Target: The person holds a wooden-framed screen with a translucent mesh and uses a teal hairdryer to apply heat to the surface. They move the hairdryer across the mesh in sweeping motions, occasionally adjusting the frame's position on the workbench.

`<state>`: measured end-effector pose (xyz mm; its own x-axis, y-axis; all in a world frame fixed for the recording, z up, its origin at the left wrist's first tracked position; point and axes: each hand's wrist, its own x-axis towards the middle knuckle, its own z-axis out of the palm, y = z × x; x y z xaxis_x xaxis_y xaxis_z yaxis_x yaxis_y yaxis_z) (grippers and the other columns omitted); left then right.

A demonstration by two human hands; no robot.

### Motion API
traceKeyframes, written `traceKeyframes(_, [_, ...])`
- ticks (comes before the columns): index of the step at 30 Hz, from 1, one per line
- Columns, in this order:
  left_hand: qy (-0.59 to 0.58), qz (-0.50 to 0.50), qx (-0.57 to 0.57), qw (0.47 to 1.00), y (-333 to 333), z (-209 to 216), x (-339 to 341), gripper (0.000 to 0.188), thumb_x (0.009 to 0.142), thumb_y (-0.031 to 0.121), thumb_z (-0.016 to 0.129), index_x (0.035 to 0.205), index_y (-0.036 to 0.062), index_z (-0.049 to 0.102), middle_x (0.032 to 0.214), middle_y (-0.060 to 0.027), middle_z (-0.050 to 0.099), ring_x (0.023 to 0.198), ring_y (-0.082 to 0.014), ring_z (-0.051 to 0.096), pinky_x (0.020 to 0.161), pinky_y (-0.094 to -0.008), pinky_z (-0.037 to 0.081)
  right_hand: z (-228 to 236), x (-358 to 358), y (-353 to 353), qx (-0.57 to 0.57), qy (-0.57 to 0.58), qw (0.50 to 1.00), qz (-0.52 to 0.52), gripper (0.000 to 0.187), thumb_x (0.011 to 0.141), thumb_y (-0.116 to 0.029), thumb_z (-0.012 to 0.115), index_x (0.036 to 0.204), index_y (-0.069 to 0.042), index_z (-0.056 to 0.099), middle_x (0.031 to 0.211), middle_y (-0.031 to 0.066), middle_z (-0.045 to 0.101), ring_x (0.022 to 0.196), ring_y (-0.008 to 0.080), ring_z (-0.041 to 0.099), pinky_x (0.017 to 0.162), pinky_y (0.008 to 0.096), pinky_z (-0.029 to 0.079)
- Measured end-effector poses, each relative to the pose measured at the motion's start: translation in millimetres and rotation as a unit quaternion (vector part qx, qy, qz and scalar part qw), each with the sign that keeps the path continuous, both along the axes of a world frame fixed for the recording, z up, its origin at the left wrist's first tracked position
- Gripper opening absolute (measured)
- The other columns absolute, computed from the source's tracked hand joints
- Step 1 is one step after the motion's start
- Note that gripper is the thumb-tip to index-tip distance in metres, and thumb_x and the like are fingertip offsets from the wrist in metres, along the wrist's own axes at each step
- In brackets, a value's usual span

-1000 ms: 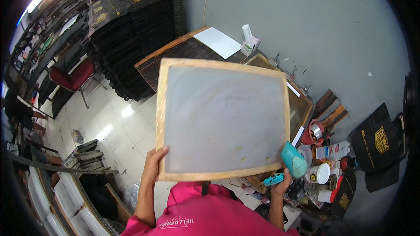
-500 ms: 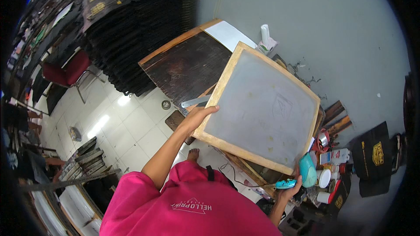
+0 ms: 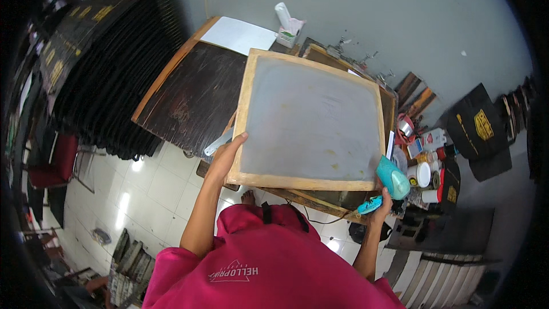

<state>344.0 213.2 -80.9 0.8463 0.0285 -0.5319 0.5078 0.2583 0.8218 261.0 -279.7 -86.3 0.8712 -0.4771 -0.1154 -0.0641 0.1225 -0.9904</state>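
A silk-screen frame (image 3: 309, 117), pale wood around grey mesh, is held up in front of me over the table, turned slightly. My left hand (image 3: 229, 157) grips its left rail near the lower corner, thumb on the front face. At the lower right corner my right hand (image 3: 382, 209) is closed round the handle of a teal hair dryer (image 3: 393, 177). The dryer's body lies against or just in front of that corner; whether it touches cannot be told. Its cord runs off to the left. Most of the right fingers are hidden behind the handle.
A dark worn tabletop (image 3: 194, 91) with a white sheet (image 3: 239, 34) lies behind the frame. A tissue box (image 3: 290, 33) stands by the wall. Tubs and bottles, including a white tub (image 3: 422, 174), crowd the right. Black stacked pieces (image 3: 108, 80) rise at left.
The frame has swung to a more level angle and shifted left in view, with my left hand still on it. The hair dryer has moved up slightly, and my view has turned right.
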Motion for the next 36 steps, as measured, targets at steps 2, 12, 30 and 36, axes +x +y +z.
traceKeyframes(2, [-0.004, 0.013, -0.042, 0.999, 0, -4, 3, 0.083, 0.096, 0.057, 0.062, 0.139, -0.0138, 0.056, 0.127, -0.026, 0.067, 0.109, -0.0306, 0.07, 0.094, -0.0358, 0.056, 22, 3, 36, -0.044, -0.012, 0.994, -0.095, 0.042, 0.092, -0.034, 0.073, 0.113, 0.002, 0.071, 0.099, 0.0021, 0.065, 0.086, 0.013, 0.06, 0.077, 0.0304, 0.047])
traceKeyframes(12, [0.013, 0.073, -0.109, 0.991, 5, -11, 5, 0.065, 0.101, 0.047, 0.061, 0.138, -0.0064, 0.058, 0.129, -0.0185, 0.067, 0.114, -0.0235, 0.067, 0.099, -0.033, 0.052, 80, 19, 41, -0.016, -0.048, 0.998, -0.032, 0.035, 0.096, -0.022, 0.069, 0.109, 0.011, 0.064, 0.083, 0.0162, 0.071, 0.066, 0.0231, 0.069, 0.061, 0.0379, 0.059])
traceKeyframes(30, [-0.043, 0.112, 0.492, 0.862, -55, 31, -23, 0.065, 0.103, 0.055, 0.054, 0.132, -0.0023, 0.061, 0.108, -0.0302, 0.072, 0.099, -0.0375, 0.072, 0.089, -0.0442, 0.054, 104, 64, -46, -0.138, 0.044, 0.978, 0.147, 0.022, 0.095, -0.011, 0.071, 0.109, 0.003, 0.062, 0.076, 0.007, 0.062, 0.056, 0.0144, 0.06, 0.047, 0.0284, 0.047])
traceKeyframes(36, [0.032, 0.122, 0.554, 0.823, -65, 29, -15, 0.068, 0.102, 0.065, 0.047, 0.126, 0.0036, 0.065, 0.096, -0.0292, 0.073, 0.096, -0.0461, 0.072, 0.086, -0.0495, 0.053, 95, 78, -51, -0.075, 0.037, 0.985, 0.151, 0.029, 0.096, -0.012, 0.071, 0.117, 0.004, 0.06, 0.083, 0.0097, 0.065, 0.056, 0.0155, 0.06, 0.051, 0.0284, 0.048])
